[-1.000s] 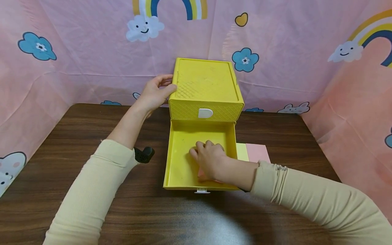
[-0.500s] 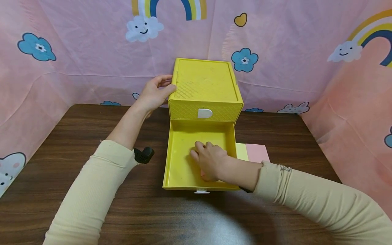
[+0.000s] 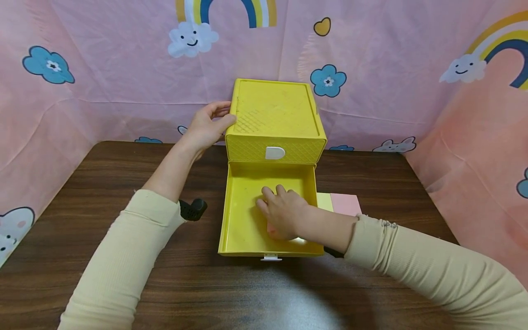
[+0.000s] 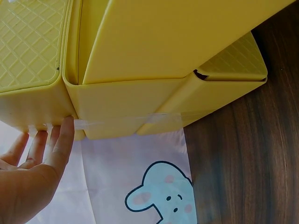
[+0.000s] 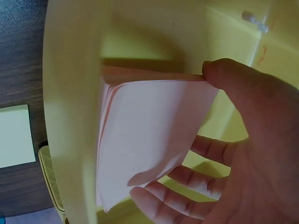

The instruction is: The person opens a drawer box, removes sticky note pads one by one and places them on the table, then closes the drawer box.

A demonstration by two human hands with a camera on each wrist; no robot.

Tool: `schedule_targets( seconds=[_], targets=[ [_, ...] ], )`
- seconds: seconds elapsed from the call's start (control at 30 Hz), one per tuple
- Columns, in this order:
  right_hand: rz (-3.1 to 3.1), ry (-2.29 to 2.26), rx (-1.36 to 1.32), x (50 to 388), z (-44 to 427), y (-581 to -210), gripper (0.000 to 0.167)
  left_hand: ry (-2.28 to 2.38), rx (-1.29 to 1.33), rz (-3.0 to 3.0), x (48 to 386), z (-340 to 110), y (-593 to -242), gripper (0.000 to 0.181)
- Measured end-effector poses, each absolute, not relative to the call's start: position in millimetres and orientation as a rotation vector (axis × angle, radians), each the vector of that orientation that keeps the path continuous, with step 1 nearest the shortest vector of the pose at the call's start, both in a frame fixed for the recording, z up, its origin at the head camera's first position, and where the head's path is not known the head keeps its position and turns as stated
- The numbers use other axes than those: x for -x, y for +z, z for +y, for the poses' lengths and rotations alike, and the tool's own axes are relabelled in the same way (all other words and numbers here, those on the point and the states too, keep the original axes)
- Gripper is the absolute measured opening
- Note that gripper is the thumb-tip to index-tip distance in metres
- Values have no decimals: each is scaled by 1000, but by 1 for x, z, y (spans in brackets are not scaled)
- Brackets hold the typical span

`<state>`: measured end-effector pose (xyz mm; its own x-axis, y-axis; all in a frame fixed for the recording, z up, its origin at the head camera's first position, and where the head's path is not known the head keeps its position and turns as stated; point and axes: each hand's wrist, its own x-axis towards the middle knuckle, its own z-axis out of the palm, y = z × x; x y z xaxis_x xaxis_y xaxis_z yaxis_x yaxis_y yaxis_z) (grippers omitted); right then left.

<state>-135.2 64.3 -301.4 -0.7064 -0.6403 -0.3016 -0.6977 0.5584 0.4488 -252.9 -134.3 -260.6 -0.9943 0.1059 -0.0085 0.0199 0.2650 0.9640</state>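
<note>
My left hand (image 3: pixel 206 128) rests against the left side of a yellow plastic drawer box (image 3: pixel 276 110), the thumb at its top edge. In the left wrist view its extended fingers touch the box's side. The lower drawer (image 3: pixel 243 224) is pulled out, with my right hand (image 3: pixel 284 213) inside it. A pale pink pad of sticky notes (image 5: pixel 149 130) is held between the right thumb and fingers, near the drawer wall. In the head view the hand covers most of the pad.
On the brown wood table (image 3: pixel 198 284), a pale yellow sheet or pad (image 3: pixel 325 201) and a pink one (image 3: pixel 345 204) lie just right of the drawer. The upper drawer, with its white handle (image 3: pixel 275 153), is closed. Pink patterned cloth (image 3: pixel 136 82) stands behind.
My right hand has shifted slightly in the drawer and its fingers have spread a little. A bright patch now shows beside it near the drawer front. My left hand stays on the box.
</note>
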Motion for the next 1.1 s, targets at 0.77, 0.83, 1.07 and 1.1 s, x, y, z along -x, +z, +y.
schedule_targets(
  seconds=[0.77,0.83,1.07,1.1],
  targets=[
    [2700,608,1295,143,78,-285,49,1863,-120,2415,253,-135,-259,53],
    [2706,596,1300,144,80,-283,51,1856,-121,2419,253,-135,-259,53],
    [2732,626,1354,145,86,-274,55,1864,-125,2410,253,-135,-260,54],
    [2731,633,1363,145,86,-272,55,1864,-125,2411,253,-135,-260,54]
  ],
)
